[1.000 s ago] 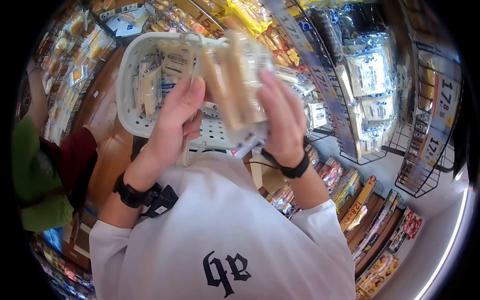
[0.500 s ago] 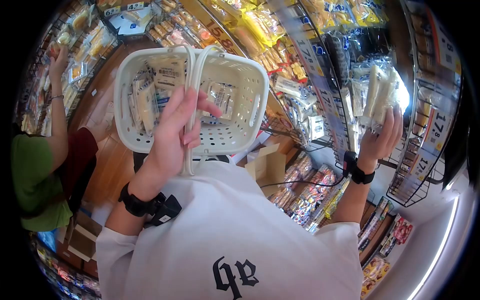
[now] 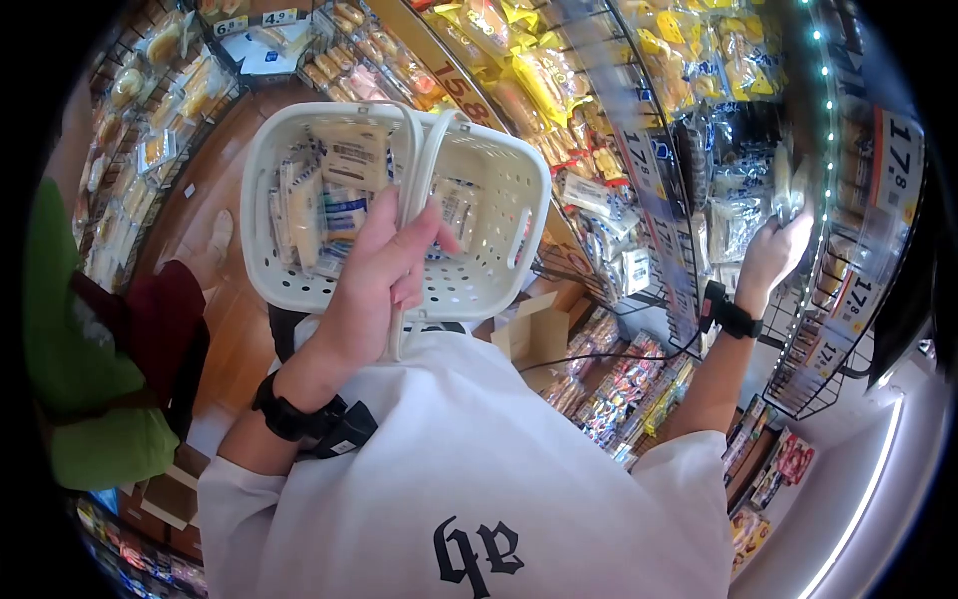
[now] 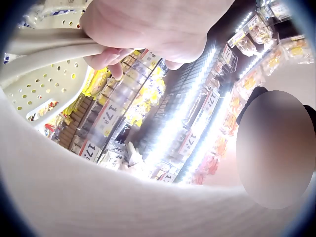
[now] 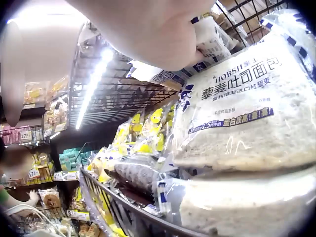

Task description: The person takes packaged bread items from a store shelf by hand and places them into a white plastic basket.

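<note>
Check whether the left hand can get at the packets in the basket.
Probably not freely: the left hand grips the handles, though the packets lie close by in the open-topped basket.

My left hand [image 3: 364, 290] hides part of the basket handles [image 3: 417, 165] against it; the packet [image 3: 786, 180] at my right hand [image 3: 778, 252] is blurred, its print unreadable.
</note>
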The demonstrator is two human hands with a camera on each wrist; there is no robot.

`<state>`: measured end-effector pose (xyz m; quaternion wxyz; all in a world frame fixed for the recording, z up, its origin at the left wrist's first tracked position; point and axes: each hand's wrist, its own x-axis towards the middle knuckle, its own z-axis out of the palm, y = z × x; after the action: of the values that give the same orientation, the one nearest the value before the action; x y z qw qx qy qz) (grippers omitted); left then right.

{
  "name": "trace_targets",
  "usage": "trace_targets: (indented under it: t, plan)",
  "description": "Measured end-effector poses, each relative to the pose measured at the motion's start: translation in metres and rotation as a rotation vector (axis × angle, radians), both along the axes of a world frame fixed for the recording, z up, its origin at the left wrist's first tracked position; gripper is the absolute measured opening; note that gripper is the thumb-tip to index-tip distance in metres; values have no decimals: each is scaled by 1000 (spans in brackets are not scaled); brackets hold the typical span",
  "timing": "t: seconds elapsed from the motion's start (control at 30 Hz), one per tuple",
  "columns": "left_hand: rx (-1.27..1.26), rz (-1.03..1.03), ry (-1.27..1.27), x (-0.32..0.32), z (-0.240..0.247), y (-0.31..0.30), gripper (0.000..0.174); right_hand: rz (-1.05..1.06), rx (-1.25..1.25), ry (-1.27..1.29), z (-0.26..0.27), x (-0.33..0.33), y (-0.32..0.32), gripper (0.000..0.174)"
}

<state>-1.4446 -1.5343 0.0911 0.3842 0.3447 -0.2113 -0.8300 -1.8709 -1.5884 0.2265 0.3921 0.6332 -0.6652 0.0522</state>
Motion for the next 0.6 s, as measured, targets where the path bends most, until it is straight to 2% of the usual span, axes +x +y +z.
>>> trace_targets:
  t: [0.07,0.13,0.2,0.23,0.33,0.37,0.57,0.6]
  plan:
    - [40,-11,17,7,-1,-7,33,-105,27,-12,4,-13,-11,57]
    - [56,-32,26,16,1,-14,32,-346,66,-105,13,-29,-21,53]
    - [55,-40,31,26,1,-23,31,-315,43,-75,16,-39,-27,53]
    - [48,-42,33,30,0,-26,31,-222,39,16,14,-59,-31,53]
    - [38,-57,44,37,-1,-35,30,-113,75,169,16,-84,-44,51]
    - [41,-59,50,38,-2,-37,30,-268,114,62,18,-92,-51,51]
    - [92,-59,66,46,-2,-48,30,-225,167,222,17,-142,-78,64]
    - [100,-58,62,46,-3,-49,30,-288,191,173,15,-154,-82,69]
